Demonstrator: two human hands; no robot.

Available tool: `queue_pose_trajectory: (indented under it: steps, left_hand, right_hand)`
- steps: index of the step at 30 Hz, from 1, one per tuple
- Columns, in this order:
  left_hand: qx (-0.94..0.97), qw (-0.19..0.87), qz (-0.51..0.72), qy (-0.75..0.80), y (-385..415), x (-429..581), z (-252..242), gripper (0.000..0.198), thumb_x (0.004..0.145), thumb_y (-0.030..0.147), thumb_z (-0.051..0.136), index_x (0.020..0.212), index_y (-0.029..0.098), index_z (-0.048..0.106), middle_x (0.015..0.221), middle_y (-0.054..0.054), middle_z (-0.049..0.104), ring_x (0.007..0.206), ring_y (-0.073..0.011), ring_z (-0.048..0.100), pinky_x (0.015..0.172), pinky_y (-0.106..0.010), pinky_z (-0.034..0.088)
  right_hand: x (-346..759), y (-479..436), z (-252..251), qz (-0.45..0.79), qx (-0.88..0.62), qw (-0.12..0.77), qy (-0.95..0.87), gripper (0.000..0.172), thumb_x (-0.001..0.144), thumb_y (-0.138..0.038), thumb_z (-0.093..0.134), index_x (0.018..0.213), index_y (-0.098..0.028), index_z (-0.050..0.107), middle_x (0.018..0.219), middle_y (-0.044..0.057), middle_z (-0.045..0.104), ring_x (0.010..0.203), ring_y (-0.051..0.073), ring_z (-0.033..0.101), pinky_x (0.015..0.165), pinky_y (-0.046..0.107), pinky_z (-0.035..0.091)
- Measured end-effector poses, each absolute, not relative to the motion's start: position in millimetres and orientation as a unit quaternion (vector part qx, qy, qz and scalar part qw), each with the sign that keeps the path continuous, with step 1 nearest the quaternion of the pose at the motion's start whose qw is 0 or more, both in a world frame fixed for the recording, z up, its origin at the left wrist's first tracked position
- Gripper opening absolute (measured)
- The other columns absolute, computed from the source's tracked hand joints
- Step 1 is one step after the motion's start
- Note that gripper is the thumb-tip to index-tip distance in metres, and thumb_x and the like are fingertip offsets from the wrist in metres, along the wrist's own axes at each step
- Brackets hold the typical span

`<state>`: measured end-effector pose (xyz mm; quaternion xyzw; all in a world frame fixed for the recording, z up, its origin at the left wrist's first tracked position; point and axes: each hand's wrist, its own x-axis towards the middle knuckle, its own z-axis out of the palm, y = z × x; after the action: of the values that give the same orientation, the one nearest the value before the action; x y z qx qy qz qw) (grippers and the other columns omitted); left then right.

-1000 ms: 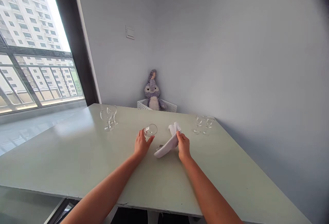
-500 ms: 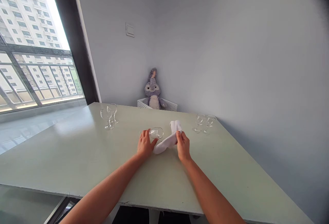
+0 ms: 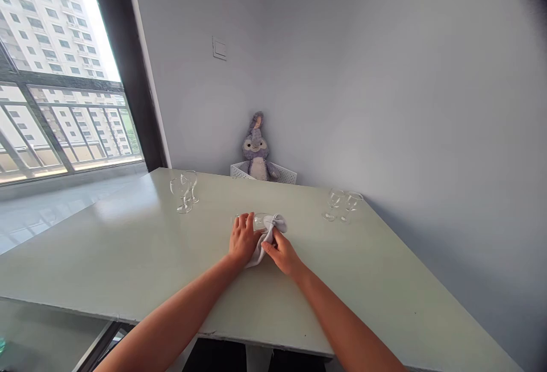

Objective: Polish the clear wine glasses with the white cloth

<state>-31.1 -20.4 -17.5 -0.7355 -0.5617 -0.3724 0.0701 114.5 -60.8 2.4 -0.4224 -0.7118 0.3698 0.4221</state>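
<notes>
My left hand (image 3: 243, 239) is closed around the stem end of a clear wine glass (image 3: 258, 222), which lies sideways with its mouth toward the right. My right hand (image 3: 281, 251) grips a white cloth (image 3: 278, 221) between thumb and fingers. The cloth is bunched at the glass's mouth, and a loose part of it hangs down toward my left wrist. Cloth and fingers hide the rim, so how far the cloth reaches inside the bowl I cannot tell.
Two stemmed glasses (image 3: 183, 195) stand upright at the left back of the pale table (image 3: 141, 258). Another pair of stemmed glasses (image 3: 342, 204) stands at the right back. Behind the table's far edge, a plush rabbit (image 3: 257, 152) sits in a white basket (image 3: 287, 175).
My right hand has moved left with the cloth, bringing it against the mouth of the glass. My left hand still holds the glass in about the same place.
</notes>
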Motion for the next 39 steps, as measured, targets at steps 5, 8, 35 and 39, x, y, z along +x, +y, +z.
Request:
queue_pose_trajectory:
  steps: [5, 8, 35, 39]
  left_hand:
    - [-0.777, 0.092, -0.352, -0.514, -22.9, -28.5, -15.0, 0.043, 0.077, 0.025, 0.051, 0.119, 0.018, 0.042, 0.108, -0.010, 0.048, 0.097, -0.0242, 0.044, 0.084, -0.038, 0.039]
    - [-0.799, 0.069, -0.328, -0.500, -23.3, -26.1, -15.2, 0.042, 0.077, 0.025, 0.051, 0.118, 0.020, 0.043, 0.107, -0.008, 0.049, 0.097, -0.0229, 0.044, 0.083, -0.036, 0.040]
    - [-0.840, 0.048, -0.342, -0.419, -31.8, -27.1, 8.4, 0.038, 0.083, 0.032, 0.045, 0.120, 0.027, 0.046, 0.107, -0.006, 0.060, 0.100, -0.0218, 0.050, 0.095, -0.040, 0.029]
    - [-0.853, 0.020, -0.314, -0.418, -34.5, -35.4, 20.9, 0.029, 0.083, 0.032, 0.046, 0.111, 0.028, 0.052, 0.094, -0.005, 0.064, 0.088, -0.0186, 0.056, 0.098, -0.040, 0.026]
  right_hand:
    - [123.5, -51.8, -5.6, 0.543, -0.358, 0.414, -0.637, 0.032, 0.076, -0.037, 0.055, 0.103, -0.021, 0.054, 0.086, 0.003, 0.057, 0.073, 0.015, 0.054, 0.054, 0.023, 0.048]
    - [124.9, -50.7, -6.3, 0.569, -0.347, 0.420, -0.616, 0.025, 0.074, -0.036, 0.057, 0.093, -0.020, 0.058, 0.082, 0.002, 0.058, 0.072, 0.014, 0.054, 0.054, 0.023, 0.049]
    - [142.4, -43.6, 7.7, 0.659, -0.370, 0.497, -0.426, 0.028, 0.071, -0.041, 0.061, 0.074, -0.014, 0.059, 0.055, 0.000, 0.060, 0.041, 0.011, 0.055, 0.044, 0.024, 0.048]
    - [148.4, -48.7, 18.2, 0.650, -0.331, 0.465, -0.502, 0.028, 0.069, -0.039, 0.064, 0.080, -0.013, 0.062, 0.059, 0.001, 0.061, 0.044, 0.011, 0.056, 0.044, 0.024, 0.048]
